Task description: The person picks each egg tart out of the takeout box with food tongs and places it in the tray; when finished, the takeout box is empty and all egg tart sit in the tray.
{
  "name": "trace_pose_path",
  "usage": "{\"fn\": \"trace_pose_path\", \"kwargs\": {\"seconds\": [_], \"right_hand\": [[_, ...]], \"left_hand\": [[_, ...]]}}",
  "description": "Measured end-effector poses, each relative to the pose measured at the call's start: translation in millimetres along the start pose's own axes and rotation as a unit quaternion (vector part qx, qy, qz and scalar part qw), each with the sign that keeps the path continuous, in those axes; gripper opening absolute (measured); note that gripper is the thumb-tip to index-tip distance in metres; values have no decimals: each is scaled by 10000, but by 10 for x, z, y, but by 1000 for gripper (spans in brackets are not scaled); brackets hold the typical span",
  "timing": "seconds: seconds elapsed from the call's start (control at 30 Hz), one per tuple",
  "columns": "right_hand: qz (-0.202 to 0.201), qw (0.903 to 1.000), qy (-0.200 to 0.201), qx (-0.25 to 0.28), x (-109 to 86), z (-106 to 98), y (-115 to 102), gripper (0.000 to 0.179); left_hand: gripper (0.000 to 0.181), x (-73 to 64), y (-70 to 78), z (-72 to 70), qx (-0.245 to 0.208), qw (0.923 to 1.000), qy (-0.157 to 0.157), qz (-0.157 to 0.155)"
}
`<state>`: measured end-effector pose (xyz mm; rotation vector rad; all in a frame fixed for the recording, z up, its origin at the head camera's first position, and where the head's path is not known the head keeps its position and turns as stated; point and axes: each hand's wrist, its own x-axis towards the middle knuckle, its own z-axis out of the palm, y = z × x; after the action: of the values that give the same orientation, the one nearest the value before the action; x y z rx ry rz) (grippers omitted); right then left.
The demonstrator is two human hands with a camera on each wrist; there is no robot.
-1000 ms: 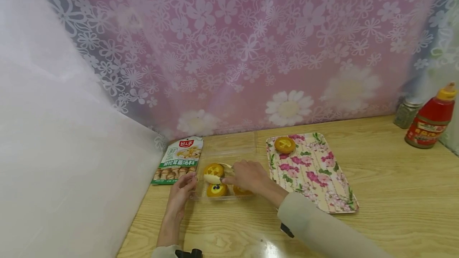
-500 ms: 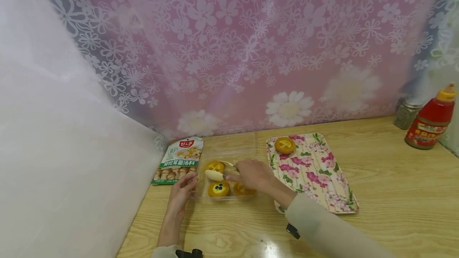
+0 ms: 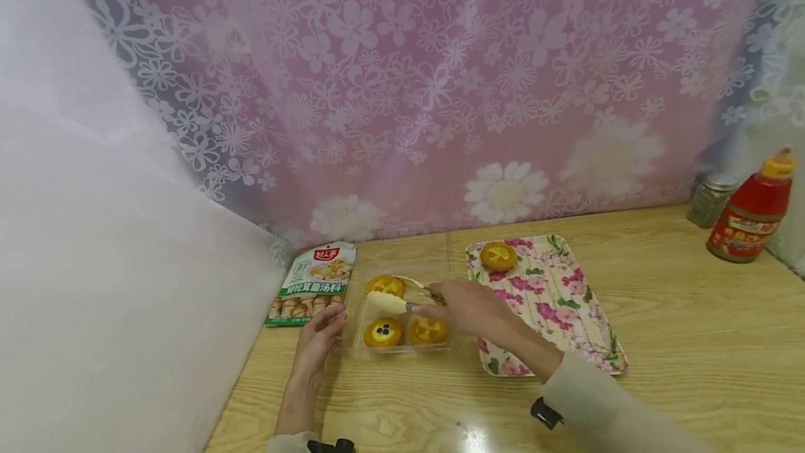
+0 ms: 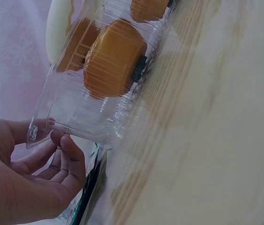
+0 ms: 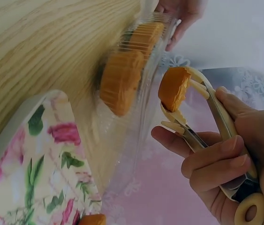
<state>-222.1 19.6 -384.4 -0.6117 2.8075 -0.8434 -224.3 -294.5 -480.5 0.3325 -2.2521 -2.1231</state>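
My right hand [image 3: 474, 307] grips a pair of tongs [image 3: 388, 303] with pale tips. Between the tips sits a round yellow tart [image 5: 174, 89], raised above the clear plastic container [image 4: 71, 110]. Two more tarts stay in the container's front part: one with dark berries [image 3: 383, 331] at the left, another with a yellow cross-like top [image 3: 429, 331] at the right. At the container's left side, my left hand [image 3: 316, 341] pinches its rim between thumb and fingers.
To the right lies a flowered tray [image 3: 547, 313] with one tart [image 3: 499, 256] at its back left. A food packet [image 3: 312, 284] is left of the container. A red sauce bottle [image 3: 751, 212] and a small jar [image 3: 711, 201] stand far right.
My right hand has moved right with the tongs, and the tart between their tips has risen and shifted slightly right. The berry tart shows more fully. My left hand stays at the rim.
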Motion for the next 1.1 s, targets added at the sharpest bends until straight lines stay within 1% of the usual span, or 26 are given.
{"fn": "trace_pose_path", "kwargs": {"seconds": [0.07, 0.23, 0.43, 0.53, 0.63, 0.8, 0.93, 1.1], "right_hand": [[-2, 9999, 28, 138, -60, -57, 31, 60], [-72, 9996, 88, 255, -212, -184, 118, 61], [-232, 9994, 216, 139, -380, -348, 267, 64], [-401, 9985, 365, 12, -440, -440, 376, 61], [-512, 9974, 512, -61, -491, -512, 503, 61], [-321, 9976, 614, 22, -590, -606, 718, 66], [-102, 9978, 659, -69, -663, -707, 867, 69], [-44, 9968, 752, -266, -751, -824, 1041, 72]], "left_hand": [[43, -1, 11, 13, -1, 10000, -6, 17], [44, 6, 20, 25, 16, 10000, -39, 66], [43, 13, 17, 31, 25, 9999, -25, 105], [44, 2, 14, 37, 79, 9999, -2, 104], [43, -12, 2, 28, 101, 9999, 67, 54], [42, -24, -22, -3, 170, 9998, 100, -17], [43, -16, -27, -4, 206, 9998, 18, 1], [42, -2, -21, 17, 197, 9998, 11, 19]]}}
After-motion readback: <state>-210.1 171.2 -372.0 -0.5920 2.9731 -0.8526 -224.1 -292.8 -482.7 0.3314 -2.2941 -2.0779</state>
